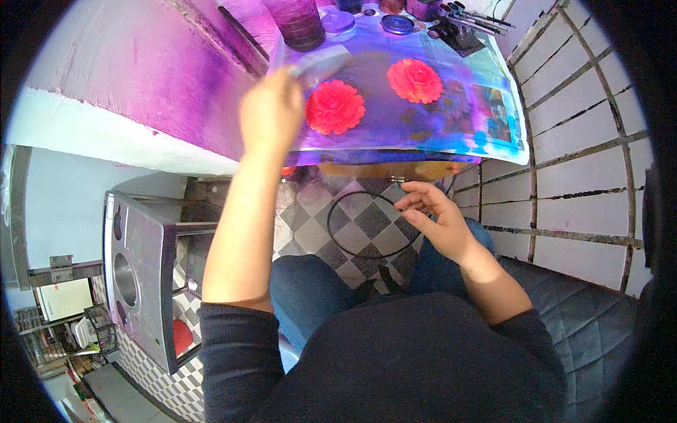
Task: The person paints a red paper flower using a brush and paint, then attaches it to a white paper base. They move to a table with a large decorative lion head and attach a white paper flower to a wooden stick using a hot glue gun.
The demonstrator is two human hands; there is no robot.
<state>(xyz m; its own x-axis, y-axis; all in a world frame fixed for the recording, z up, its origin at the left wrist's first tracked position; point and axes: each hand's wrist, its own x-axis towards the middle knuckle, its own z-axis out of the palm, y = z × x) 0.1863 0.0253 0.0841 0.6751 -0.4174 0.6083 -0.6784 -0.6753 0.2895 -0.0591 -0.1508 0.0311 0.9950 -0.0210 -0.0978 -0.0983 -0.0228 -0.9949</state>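
Two red artificial flowers, one at centre left [335, 107] and one farther right [415, 80], lie on a table covered with paint-stained paper [370, 124]. Just left of the nearer flower, my left hand [272, 108] is closed on a pale, flat, translucent object [323, 64]; motion blurs it and its kind is unclear. My right hand [433, 214] is held below the table's near edge with curled, slightly parted fingers. A looped black hose [329, 224] passes behind its fingertips, with a small metal fitting [396, 180] just above them. Whether those fingers touch the hose cannot be told.
At the table's back stand a dark-stained plastic container [299, 26], round lids [398, 24] and several airbrushes [473, 21]. A stained wall [158, 100] borders the left, white tiles [576, 116] the right. A grey speaker cabinet [140, 280] stands at left, a quilted dark seat [576, 317] at right.
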